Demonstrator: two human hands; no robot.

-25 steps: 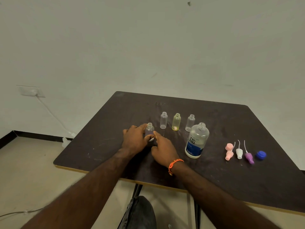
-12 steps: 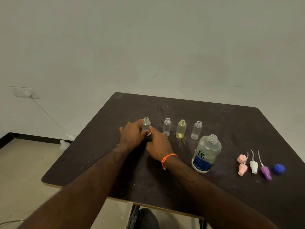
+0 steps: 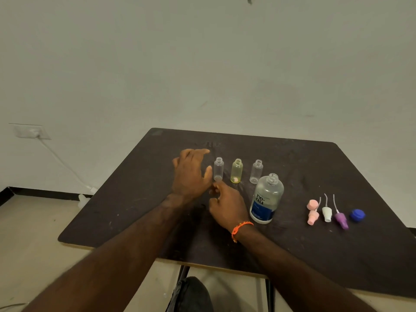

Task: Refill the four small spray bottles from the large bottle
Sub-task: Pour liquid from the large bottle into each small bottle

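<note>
A: If you start at the far left, what comes first?

B: A wall socket (image 3: 29,131) with a white cable (image 3: 60,161) running down to the floor. Then the dark table (image 3: 139,199), and over it the left hand (image 3: 191,174), fingers loosely spread and straight, thumb pointing to the right.

A: Is it holding anything?

B: Nothing shows in it. Its thumb tip lies just beside the first clear small bottle (image 3: 218,168); I cannot tell whether they touch.

A: And to the right of that thumb?

B: Three small bottles show, standing upright in a row with open necks: that clear one, then the yellow small bottle (image 3: 236,171), then the second clear small bottle (image 3: 256,171).

A: The right hand?

B: The right hand (image 3: 227,206) rests low on the table, fingers curled inward, their tips just below the first clear small bottle. Whether they pinch something, I cannot tell. An orange bracelet (image 3: 242,228) circles that wrist.

A: Where is the large bottle?

B: The large bottle (image 3: 266,199) stands uncapped, just right of the right hand's knuckles, in front of the second clear small bottle.

A: Further right?

B: Well apart from both hands lie the pink spray heads (image 3: 313,211), the white spray head (image 3: 326,213), the purple spray head (image 3: 341,219) and the blue cap (image 3: 357,215).
</note>
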